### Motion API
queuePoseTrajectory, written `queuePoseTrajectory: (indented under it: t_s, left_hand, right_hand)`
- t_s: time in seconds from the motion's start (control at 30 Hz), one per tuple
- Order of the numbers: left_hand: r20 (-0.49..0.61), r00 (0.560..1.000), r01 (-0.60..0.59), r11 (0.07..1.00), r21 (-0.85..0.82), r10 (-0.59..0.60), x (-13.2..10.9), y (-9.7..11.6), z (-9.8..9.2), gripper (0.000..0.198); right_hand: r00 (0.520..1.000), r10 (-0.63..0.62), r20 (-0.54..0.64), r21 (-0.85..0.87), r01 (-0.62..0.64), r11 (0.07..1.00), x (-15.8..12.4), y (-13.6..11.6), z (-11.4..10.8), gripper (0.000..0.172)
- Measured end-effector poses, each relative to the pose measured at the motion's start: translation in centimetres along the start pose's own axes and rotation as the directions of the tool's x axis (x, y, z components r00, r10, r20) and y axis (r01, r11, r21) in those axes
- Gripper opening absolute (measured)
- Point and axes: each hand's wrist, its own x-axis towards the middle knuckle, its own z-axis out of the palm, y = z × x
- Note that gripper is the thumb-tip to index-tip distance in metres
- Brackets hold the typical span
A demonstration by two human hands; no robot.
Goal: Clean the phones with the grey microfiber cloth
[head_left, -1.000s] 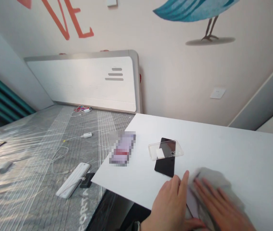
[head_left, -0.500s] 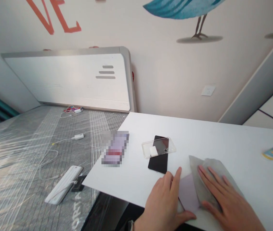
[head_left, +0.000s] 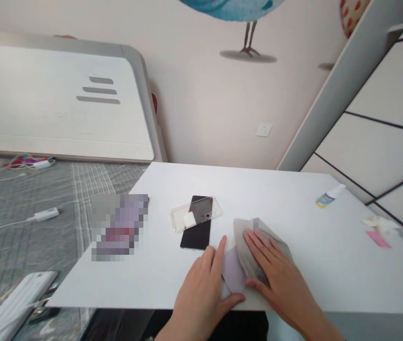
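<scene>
Home bedroom, by look: headboard, grey mattress, painted bird on wall.

Passage between grey cloth and bottle; black phone, clear case obstruct beyond left hand.

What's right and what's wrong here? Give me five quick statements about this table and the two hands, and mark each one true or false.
1. The right hand lies on a grey cloth. True.
2. The clear case lies across the black slab. True.
3. The small bottle is to the left of the clear case. False: the small bottle is to its right.
4. A pink slip is on the right side of the white table. True.
5. The left hand is holding the small bottle. False: the left hand is at the edge of the purple slab, which the grey cloth partly covers.
</scene>
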Motion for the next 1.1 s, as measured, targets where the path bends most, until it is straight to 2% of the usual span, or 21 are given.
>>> queuePoseTrajectory:
  t_s: [0.03, 0.13, 0.17, 0.27, 0.3, 0.37, 0.43, 0.53, 0.57, 0.67, 0.7, 0.8, 0.83, 0.93, 1.03, 1.1]
  left_hand:
    - [0.000, 1.000, -0.003, 1.000, 0.000, 0.003, 0.1, -0.1, 0.1, 0.114]
    - [-0.002, 1.000, 0.001, 1.000, 0.009, -0.001, 0.2, -0.2, 0.3, 0.111]
    - [-0.009, 1.000, 0.000, 1.000, 0.012, 0.000, 0.2, -0.3, 0.3, 0.109]
    - [-0.032, 0.999, -0.013, 1.000, 0.019, 0.013, 0.1, -0.3, 0.3, 0.108]
    - [-0.035, 0.999, -0.021, 1.000, 0.021, 0.021, 0.0, -0.3, 0.2, 0.108]
    - [-0.038, 0.999, -0.038, 0.999, 0.024, 0.039, -0.1, -0.4, 0.2, 0.111]
    - [-0.055, 0.997, -0.051, 0.998, 0.025, 0.052, -0.1, -0.4, 0.2, 0.111]
    - [-0.075, 0.996, -0.048, 0.999, 0.020, 0.049, -0.2, -0.5, 0.3, 0.110]
    - [-0.067, 0.997, -0.044, 0.999, 0.016, 0.045, -0.2, -0.5, 0.4, 0.111]
    - [-0.026, 0.999, -0.023, 1.000, -0.004, 0.023, -0.2, -0.5, 0.4, 0.117]
    - [-0.021, 1.000, -0.012, 1.000, -0.011, 0.012, -0.2, -0.5, 0.4, 0.116]
    - [-0.019, 1.000, 0.010, 1.000, -0.024, -0.010, -0.1, -0.5, 0.3, 0.112]
    - [-0.015, 1.000, 0.000, 1.000, -0.026, -0.001, -0.1, -0.6, 0.3, 0.112]
    - [-0.020, 0.999, -0.029, 0.999, -0.021, 0.029, -0.1, -0.8, 0.4, 0.115]
    - [-0.041, 0.999, -0.034, 0.999, -0.037, 0.032, -0.1, -0.9, 0.5, 0.110]
    - [-0.049, 0.998, -0.050, 0.997, -0.063, 0.047, -0.2, -0.9, 0.6, 0.104]
  right_hand:
    - [0.999, 0.038, -0.014, 0.001, -0.038, 0.999, 0.0, -0.2, 0.1, 0.105]
    - [0.987, -0.158, 0.038, 0.128, 0.152, 0.980, 0.0, -0.4, 0.3, 0.099]
    - [0.988, -0.140, 0.065, 0.134, 0.130, 0.982, 0.0, -0.3, 0.2, 0.097]
    - [0.993, 0.107, 0.050, 0.052, -0.110, 0.993, 0.0, 0.0, -0.2, 0.096]
    - [0.993, 0.111, 0.046, 0.065, -0.114, 0.991, 0.0, 0.0, -0.3, 0.100]
    - [0.997, -0.020, 0.078, 0.155, 0.007, 0.988, 0.0, -0.3, -0.5, 0.106]
    - [0.993, -0.067, 0.098, 0.204, 0.046, 0.978, 0.1, -0.5, -0.5, 0.102]
    - [0.990, 0.132, 0.058, 0.116, -0.138, 0.984, 0.2, -0.4, -0.4, 0.093]
    - [0.990, 0.133, 0.043, 0.113, -0.137, 0.984, 0.2, -0.4, -0.3, 0.094]
    - [0.994, -0.099, 0.047, 0.199, 0.088, 0.976, 0.1, -0.2, -0.1, 0.098]
    - [0.993, -0.102, 0.056, 0.194, 0.089, 0.977, 0.0, 0.0, 0.0, 0.096]
    - [0.992, 0.127, 0.028, 0.085, -0.129, 0.988, -0.4, 0.3, 0.1, 0.093]
    - [0.991, 0.130, 0.014, 0.080, -0.131, 0.988, -0.4, 0.1, 0.3, 0.096]
    - [0.997, -0.076, 0.020, 0.157, 0.072, 0.985, 0.0, -0.4, 0.3, 0.094]
    - [1.000, -0.016, 0.024, 0.182, 0.012, 0.983, 0.9, -0.2, -1.1, 0.092]
    - [0.997, 0.050, -0.062, 0.205, -0.036, 0.978, 0.4, 0.4, -2.8, 0.078]
